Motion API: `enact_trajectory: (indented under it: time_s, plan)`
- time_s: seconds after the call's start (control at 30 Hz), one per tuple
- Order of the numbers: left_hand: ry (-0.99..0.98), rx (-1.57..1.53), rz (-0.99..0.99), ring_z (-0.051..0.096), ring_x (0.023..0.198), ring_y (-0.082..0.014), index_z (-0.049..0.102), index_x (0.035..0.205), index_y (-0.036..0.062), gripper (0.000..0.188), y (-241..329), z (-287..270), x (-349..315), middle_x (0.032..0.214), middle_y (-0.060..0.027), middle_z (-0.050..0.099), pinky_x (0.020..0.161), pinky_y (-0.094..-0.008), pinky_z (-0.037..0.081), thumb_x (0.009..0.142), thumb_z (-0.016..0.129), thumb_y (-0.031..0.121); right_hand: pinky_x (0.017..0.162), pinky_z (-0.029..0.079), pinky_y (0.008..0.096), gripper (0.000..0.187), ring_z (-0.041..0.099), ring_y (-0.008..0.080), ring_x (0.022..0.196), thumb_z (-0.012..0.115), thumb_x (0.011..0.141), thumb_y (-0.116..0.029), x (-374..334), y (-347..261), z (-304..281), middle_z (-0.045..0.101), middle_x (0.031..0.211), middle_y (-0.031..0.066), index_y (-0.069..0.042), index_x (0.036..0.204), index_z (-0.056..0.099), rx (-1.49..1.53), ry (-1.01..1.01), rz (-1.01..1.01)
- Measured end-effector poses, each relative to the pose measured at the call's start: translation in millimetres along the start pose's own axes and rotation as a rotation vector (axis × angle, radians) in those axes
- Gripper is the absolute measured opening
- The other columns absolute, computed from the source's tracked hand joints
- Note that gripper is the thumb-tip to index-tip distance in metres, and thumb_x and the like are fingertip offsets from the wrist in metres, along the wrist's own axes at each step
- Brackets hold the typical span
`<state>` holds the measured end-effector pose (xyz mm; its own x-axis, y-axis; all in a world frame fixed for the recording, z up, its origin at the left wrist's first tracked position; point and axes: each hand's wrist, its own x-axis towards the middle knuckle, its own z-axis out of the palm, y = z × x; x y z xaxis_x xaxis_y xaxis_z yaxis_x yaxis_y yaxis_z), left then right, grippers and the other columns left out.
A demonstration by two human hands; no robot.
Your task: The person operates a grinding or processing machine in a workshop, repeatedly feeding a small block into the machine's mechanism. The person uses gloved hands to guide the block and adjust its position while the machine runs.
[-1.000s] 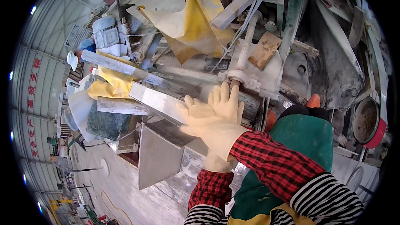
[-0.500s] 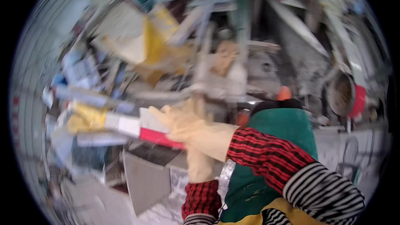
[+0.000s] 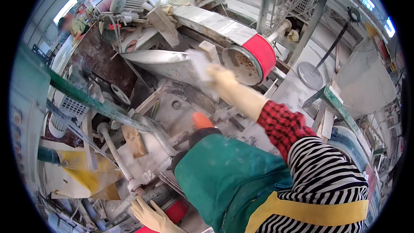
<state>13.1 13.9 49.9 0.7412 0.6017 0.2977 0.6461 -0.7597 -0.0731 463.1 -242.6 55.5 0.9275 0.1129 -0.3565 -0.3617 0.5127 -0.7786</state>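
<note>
The right hand [image 3: 222, 82], gloved and mostly showing its back, seems clamped on a pale piece [image 3: 199, 64] held out just left of the red drum [image 3: 262, 54]; motion blur smears that piece so its outline and kind are hard to make out. The left hand [image 3: 151, 216], also gloved, has its fingers apart beside a grey roller [image 3: 160, 195], its forearm cut off by the lower edge, and whether it touches the roller cannot be told.

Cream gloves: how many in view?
2: right glove, below and left of the red-banded drum; left glove, at the bottom edge. Clutter may hide more.
</note>
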Motion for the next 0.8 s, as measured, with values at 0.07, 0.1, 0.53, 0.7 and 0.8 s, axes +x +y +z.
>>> enact_trajectory:
  time_s: [0.07,0.1,0.53,0.7,0.8]
  plan:
    - [-0.008,0.007,-0.008,0.046,0.139,-0.0476,0.055,0.145,0.0026,0.053,-8.1,11.5,-5.2,0.153,-0.0277,0.050,0.119,-0.0540,0.034,0.095,0.066,0.019,0.095,0.062,0.0489,0.039,0.070,0.0299,0.114,0.057,0.106,-0.007,31.7,-36.0,-54.4,0.068,0.134,0.0151,-0.005,0.145,0.057,0.054,0.143,-0.116]
    - [-0.022,-0.010,0.001,0.045,0.140,-0.0478,0.055,0.145,0.0031,0.054,-16.7,16.3,-4.0,0.154,-0.0276,0.049,0.120,-0.0544,0.033,0.095,0.067,0.019,0.096,0.062,0.0497,0.039,0.071,0.0305,0.113,0.057,0.106,-0.006,43.9,-50.8,-77.2,0.069,0.132,0.0156,-0.004,0.144,0.058,0.054,0.213,-0.177]
    - [0.053,-0.328,-0.097,0.049,0.143,-0.0417,0.055,0.146,-0.0067,0.046,-61.4,30.0,1.6,0.153,-0.0306,0.051,0.123,-0.0459,0.037,0.107,0.059,0.016,0.086,0.056,0.0386,0.049,0.074,0.0287,0.101,0.070,0.079,-0.006,193.8,-69.7,-208.7,0.076,0.112,0.0186,-0.004,0.128,0.070,-0.356,0.573,-0.564]
    - [0.018,-0.145,-0.031,0.051,0.141,-0.0418,0.055,0.146,-0.0070,0.045,-50.6,21.3,6.2,0.152,-0.0316,0.052,0.122,-0.0464,0.038,0.106,0.060,0.011,0.086,0.063,0.0432,0.056,0.072,0.0321,0.107,0.068,0.082,0.003,216.8,-74.5,-214.8,0.073,0.117,0.0199,-0.001,0.138,0.061,-0.457,0.582,-0.539]
    - [0.036,-0.186,-0.041,0.053,0.138,-0.0432,0.056,0.145,-0.0072,0.044,-40.7,15.8,8.6,0.149,-0.0326,0.053,0.120,-0.0476,0.040,0.105,0.061,0.012,0.080,0.065,0.0415,0.055,0.074,0.0315,0.098,0.069,0.085,0.004,217.3,-78.8,-207.1,0.072,0.115,0.0200,0.002,0.139,0.060,-0.477,0.595,-0.496]
